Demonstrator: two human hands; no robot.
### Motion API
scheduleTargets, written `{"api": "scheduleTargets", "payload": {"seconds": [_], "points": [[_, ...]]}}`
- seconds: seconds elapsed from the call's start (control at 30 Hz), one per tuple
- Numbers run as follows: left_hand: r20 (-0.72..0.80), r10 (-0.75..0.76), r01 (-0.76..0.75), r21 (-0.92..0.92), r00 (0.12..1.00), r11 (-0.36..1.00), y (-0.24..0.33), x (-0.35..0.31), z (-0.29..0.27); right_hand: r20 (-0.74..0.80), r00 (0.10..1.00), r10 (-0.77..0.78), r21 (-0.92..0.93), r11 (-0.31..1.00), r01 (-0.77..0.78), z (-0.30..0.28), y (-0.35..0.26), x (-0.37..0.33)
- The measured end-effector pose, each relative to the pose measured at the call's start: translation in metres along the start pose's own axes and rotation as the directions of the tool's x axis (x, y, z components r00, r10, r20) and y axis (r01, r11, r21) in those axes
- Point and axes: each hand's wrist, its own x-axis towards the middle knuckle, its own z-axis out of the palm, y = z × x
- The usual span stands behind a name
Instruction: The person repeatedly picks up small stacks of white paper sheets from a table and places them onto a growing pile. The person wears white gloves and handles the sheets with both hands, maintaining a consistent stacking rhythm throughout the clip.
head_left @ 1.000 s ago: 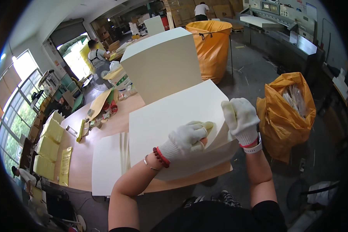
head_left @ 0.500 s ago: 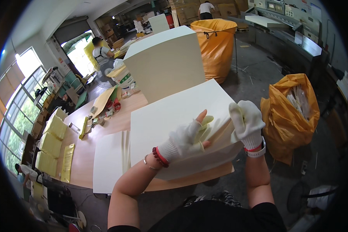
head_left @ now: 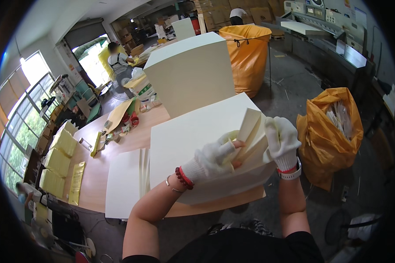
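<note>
A thick stack of large white paper sheets [head_left: 188, 136] lies on the table in front of me. At its right corner a bent-up bunch of sheets [head_left: 249, 125] fans apart into several layers. My left hand [head_left: 215, 157], in a white knit glove with bare fingertips, is closed on the left part of this bunch. On the corner side, my right hand [head_left: 282, 139], gloved too, pinches the sheets' edge; its fingertips are partly hidden. To the left, a lower pile of white sheets [head_left: 123, 179] overhangs the table's front edge.
A taller paper stack [head_left: 191, 72] stands behind. Tape rolls and tools litter the wooden table [head_left: 105, 151], with yellow bundles [head_left: 57, 164] at its left. Orange sacks [head_left: 248, 59] stand behind and on the right, where one sack [head_left: 327, 149] holds paper scraps. Other people work farther off.
My left hand has closed from spread fingers onto the sheets. The corner bunch now bends up and fans out between my hands. The right hand stays near the corner.
</note>
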Motion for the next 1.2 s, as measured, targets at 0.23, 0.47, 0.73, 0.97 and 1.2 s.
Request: {"api": "scheduleTargets", "payload": {"seconds": [0.23,0.47,0.73,0.97,1.2], "points": [[0.208,-0.278,0.317,-0.191,0.938,0.929,0.012,0.006,-0.006,0.016,1.0,-0.025,-0.061,0.998,0.026,0.002,0.001,0.001],[0.018,-0.044,0.046,-0.124,0.999,0.991,0.001,-0.001,0.001,-0.018,0.999,-0.03,-0.046,0.999,0.029,0.005,0.002,0.0],[0.052,-0.016,0.016,0.0,0.999,1.0,0.006,0.004,-0.002,-0.024,0.999,-0.038,-0.005,0.999,0.038,-0.001,-0.008,0.005],[0.041,-0.053,0.057,-0.092,0.998,0.994,0.001,0.001,0.005,0.009,1.0,0.003,-0.015,1.0,-0.003,0.004,0.001,-0.001],[0.003,-0.063,0.063,-0.072,0.998,0.995,0.005,0.002,0.002,-0.052,0.998,0.044,0.005,0.999,-0.044,0.004,-0.006,0.001]]}}
